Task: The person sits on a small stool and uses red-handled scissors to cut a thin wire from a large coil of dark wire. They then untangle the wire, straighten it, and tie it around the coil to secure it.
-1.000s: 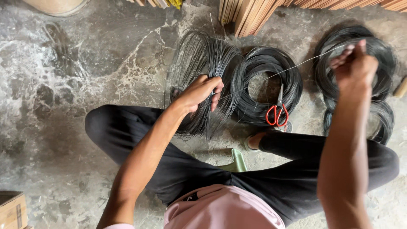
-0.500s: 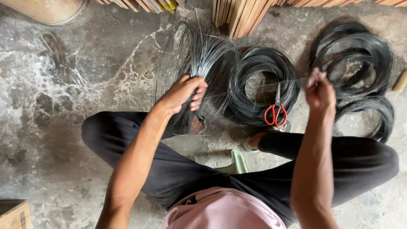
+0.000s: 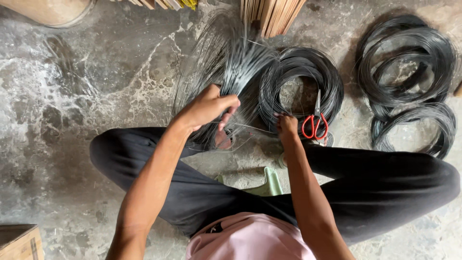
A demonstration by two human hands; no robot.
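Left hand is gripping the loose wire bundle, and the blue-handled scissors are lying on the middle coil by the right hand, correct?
Not quite: the scissors have red handles, not blue, as the head view shows. The rest holds: the left hand grips the loose wire bundle, and the scissors lie on the middle coil by the right hand.

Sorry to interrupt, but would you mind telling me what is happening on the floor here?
A person sits cross-legged on the grey concrete floor. The left hand clamps a loose bundle of thin dark wire loops in a closed grip. The right hand pinches a single thin wire strand running from that bundle. Red-handled scissors lie on a black wire coil, with further black coils to the right.
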